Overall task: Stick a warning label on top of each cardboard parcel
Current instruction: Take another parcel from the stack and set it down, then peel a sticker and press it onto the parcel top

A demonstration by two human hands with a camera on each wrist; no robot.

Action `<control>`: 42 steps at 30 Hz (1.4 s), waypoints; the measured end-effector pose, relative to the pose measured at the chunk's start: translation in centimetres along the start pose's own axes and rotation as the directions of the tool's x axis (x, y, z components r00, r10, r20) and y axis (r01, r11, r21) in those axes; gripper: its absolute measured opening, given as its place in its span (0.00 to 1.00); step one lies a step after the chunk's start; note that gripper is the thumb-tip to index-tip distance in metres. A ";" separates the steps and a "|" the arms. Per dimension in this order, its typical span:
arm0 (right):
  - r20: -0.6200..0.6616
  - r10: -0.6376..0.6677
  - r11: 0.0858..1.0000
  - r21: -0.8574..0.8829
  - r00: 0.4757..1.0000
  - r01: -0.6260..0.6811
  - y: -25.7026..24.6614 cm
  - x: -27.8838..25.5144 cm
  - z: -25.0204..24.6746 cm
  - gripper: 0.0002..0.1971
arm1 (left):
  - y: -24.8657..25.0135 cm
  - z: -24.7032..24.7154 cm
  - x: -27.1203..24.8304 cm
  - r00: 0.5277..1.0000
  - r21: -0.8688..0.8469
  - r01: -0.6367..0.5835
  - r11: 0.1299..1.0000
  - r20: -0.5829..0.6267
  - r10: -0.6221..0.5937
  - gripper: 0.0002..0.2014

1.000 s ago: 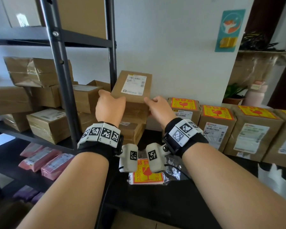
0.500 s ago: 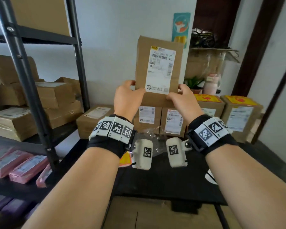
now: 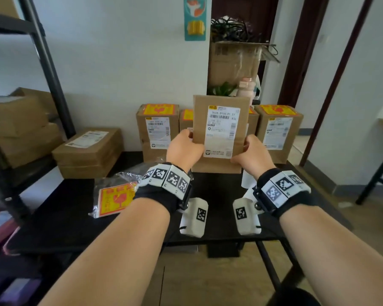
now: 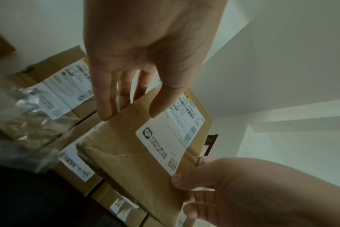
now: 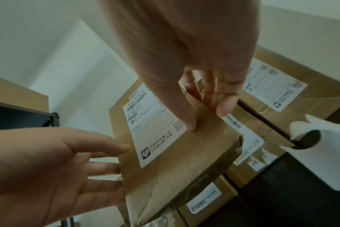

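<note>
A brown cardboard parcel (image 3: 219,133) with a white shipping label stands upright over the black table (image 3: 64,217), its label facing me. My left hand (image 3: 186,144) pinches its left edge, thumb on the front and fingers behind. My right hand (image 3: 248,149) pinches the right edge the same way. The wrist views show the parcel (image 4: 145,145) (image 5: 175,153) held between both hands. I cannot tell whether its lower edge touches the table. A plastic pack of yellow-and-red warning labels (image 3: 115,199) lies at the front left.
Upright parcels with warning labels on top (image 3: 157,129) (image 3: 279,129) line the wall behind the held one. A stack of flat parcels (image 3: 89,151) sits at the left beside a metal shelf rack (image 3: 51,74). White backing paper (image 5: 311,138) lies at the right.
Both hands took the parcel off the left stack, lifted it and carried it right. It has now come down in front of the labelled row.
</note>
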State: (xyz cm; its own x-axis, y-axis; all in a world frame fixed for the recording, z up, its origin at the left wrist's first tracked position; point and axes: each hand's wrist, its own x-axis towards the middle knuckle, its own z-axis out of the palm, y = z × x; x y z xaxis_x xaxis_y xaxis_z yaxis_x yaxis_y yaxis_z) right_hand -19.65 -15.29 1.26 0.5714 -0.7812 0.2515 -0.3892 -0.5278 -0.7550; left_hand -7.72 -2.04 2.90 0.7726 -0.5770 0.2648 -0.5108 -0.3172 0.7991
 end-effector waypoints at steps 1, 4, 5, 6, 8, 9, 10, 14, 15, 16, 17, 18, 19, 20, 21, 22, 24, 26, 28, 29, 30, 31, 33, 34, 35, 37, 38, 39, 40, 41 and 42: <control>0.006 0.009 1.000 -0.018 1.000 -0.009 0.6 0.1 0.1 0.20 | -0.2 0.6 -0.1 1.000 0.006 0.013 1.000 0.013 -0.013 0.09; 0.027 0.034 0.999 -0.020 0.999 -0.034 2.1 0.2 0.6 0.19 | -0.8 2.1 0.1 0.995 0.008 0.077 0.997 0.066 -0.078 0.14; 0.040 0.048 0.999 -0.024 0.998 -0.047 2.5 0.3 0.8 0.19 | -1.0 2.6 0.2 0.991 0.008 0.097 0.995 0.087 -0.097 0.16; 0.054 0.064 0.997 -0.035 0.996 -0.063 2.8 0.4 1.0 0.19 | -1.2 3.1 0.2 0.988 0.007 0.111 0.994 0.108 -0.111 0.18; 0.084 0.112 0.993 -0.038 0.990 -0.109 3.4 0.7 1.5 0.21 | -1.6 3.8 0.2 0.979 0.010 0.139 0.990 0.147 -0.139 0.21; 0.100 0.138 0.990 -0.027 0.985 -0.136 3.7 0.8 1.7 0.24 | -1.7 4.1 0.3 0.973 0.020 0.158 0.987 0.165 -0.159 0.22; 0.115 0.156 0.988 -0.016 0.981 -0.155 4.1 1.0 2.0 0.25 | -1.9 4.4 0.4 0.967 0.033 0.177 0.984 0.181 -0.180 0.22; 0.137 0.189 0.981 0.022 0.972 -0.194 5.0 1.3 2.4 0.26 | -2.3 4.9 0.7 0.957 0.075 0.193 0.978 0.205 -0.204 0.21; 0.130 0.187 0.980 0.044 0.974 -0.194 5.0 1.3 2.4 0.26 | -2.4 4.9 0.8 0.960 0.081 0.184 0.980 0.199 -0.196 0.18; 0.111 0.173 0.980 0.077 0.979 -0.182 4.9 1.3 2.4 0.27 | -2.4 4.8 1.0 0.964 0.086 0.175 0.981 0.188 -0.188 0.16; 0.077 0.161 0.979 0.115 0.984 -0.169 4.8 1.2 2.3 0.27 | -2.4 4.5 1.1 0.968 0.086 0.170 0.982 0.174 -0.183 0.13; 0.023 0.145 0.978 0.148 0.989 -0.147 4.5 1.1 2.2 0.26 | -2.2 4.2 1.1 0.970 0.082 0.171 0.982 0.159 -0.182 0.13; -0.053 0.131 0.979 0.166 0.990 -0.121 4.1 1.0 2.0 0.23 | -2.1 3.8 1.1 0.974 0.074 0.166 0.983 0.144 -0.175 0.15; -0.140 0.113 0.980 0.179 0.984 -0.088 3.5 0.8 1.6 0.19 | -2.0 3.4 1.2 0.978 0.067 0.158 0.985 0.130 -0.166 0.19; -0.213 0.101 0.979 0.194 0.972 -0.059 2.8 0.5 1.2 0.16 | -1.9 2.9 1.1 0.982 0.063 0.147 0.987 0.109 -0.154 0.23; -0.267 0.086 0.978 0.206 0.960 -0.031 1.9 0.2 0.8 0.14 | -1.9 2.4 1.1 0.986 0.067 0.137 0.988 0.083 -0.142 0.25; -0.321 0.043 0.977 0.210 0.946 0.027 0.1 -0.6 0.2 0.11 | -2.1 1.7 1.0 0.993 0.087 0.114 0.990 0.031 -0.118 0.23; -0.312 -0.021 0.974 0.207 0.950 0.089 -1.4 -1.3 0.2 0.08 | -2.5 0.9 0.7 0.996 0.123 0.089 0.988 -0.027 -0.086 0.21; -0.231 -0.095 0.961 0.234 0.968 0.150 -2.8 -2.1 0.9 0.06 | -3.0 -0.1 0.2 0.994 0.139 0.072 0.988 -0.093 -0.059 0.18; -0.181 -0.132 0.954 0.245 0.974 0.175 -3.4 -2.4 1.5 0.05 | -3.4 -0.7 0.0 0.992 0.142 0.074 0.987 -0.116 -0.057 0.17; -0.125 -0.164 0.949 0.251 0.979 0.191 -4.0 -2.6 2.2 0.05 | -3.8 -1.2 -0.3 0.989 0.149 0.084 0.985 -0.130 -0.065 0.15; -0.071 -0.191 0.944 0.260 0.979 0.203 -4.4 -2.8 3.2 0.05 | -4.4 -1.8 -0.5 0.987 0.157 0.098 0.983 -0.141 -0.075 0.14; 0.007 -0.233 0.939 0.261 0.972 0.224 -5.0 -3.0 5.3 0.06 | -5.7 -3.0 -0.9 0.980 0.167 0.133 0.977 -0.166 -0.105 0.13; 0.031 -0.248 0.938 0.257 0.968 0.232 -5.3 -3.1 6.4 0.06 | -6.5 -3.7 -1.0 0.977 0.175 0.152 0.973 -0.175 -0.122 0.12; 0.060 -0.249 0.940 0.255 0.967 0.227 -5.5 -3.0 7.4 0.07 | -7.5 -4.3 -1.0 0.974 0.186 0.175 0.967 -0.177 -0.142 0.12; 0.128 -0.224 0.960 0.199 0.966 0.196 -5.8 -2.5 9.6 0.11 | -9.5 -5.5 -1.0 0.963 0.227 0.248 0.942 -0.167 -0.213 0.13; 0.183 -0.201 0.972 0.163 0.962 0.171 -5.9 -2.1 10.6 0.13 | -10.5 -6.0 -1.1 0.954 0.253 0.291 0.923 -0.155 -0.258 0.12; 0.245 -0.167 0.981 0.140 0.955 0.135 -6.0 -1.8 11.5 0.15 | -11.5 -6.5 -1.1 0.941 0.277 0.337 0.900 -0.137 -0.310 0.13; 0.291 -0.131 0.988 0.114 0.948 0.102 -6.2 -1.4 12.2 0.17 | -12.3 -6.8 -1.2 0.924 0.300 0.382 0.874 -0.122 -0.362 0.14; 0.327 -0.100 0.993 0.098 0.940 0.071 -6.4 -1.0 12.9 0.17 | -13.5 -7.0 -1.0 0.906 0.322 0.423 0.847 -0.119 -0.407 0.17; 0.348 -0.081 0.995 0.090 0.934 0.053 -6.5 -0.7 13.4 0.17 | -14.3 -7.2 -1.0 0.890 0.347 0.453 0.821 -0.115 -0.442 0.20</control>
State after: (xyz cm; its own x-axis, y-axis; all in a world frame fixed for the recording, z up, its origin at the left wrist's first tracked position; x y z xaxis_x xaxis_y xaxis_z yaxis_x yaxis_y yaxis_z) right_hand -7.82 -6.86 -2.10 0.8163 -0.5712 0.0856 -0.2918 -0.5358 -0.7923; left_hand 1.50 8.52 -4.90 0.9565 -0.2863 -0.0553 -0.2005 -0.7832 0.5885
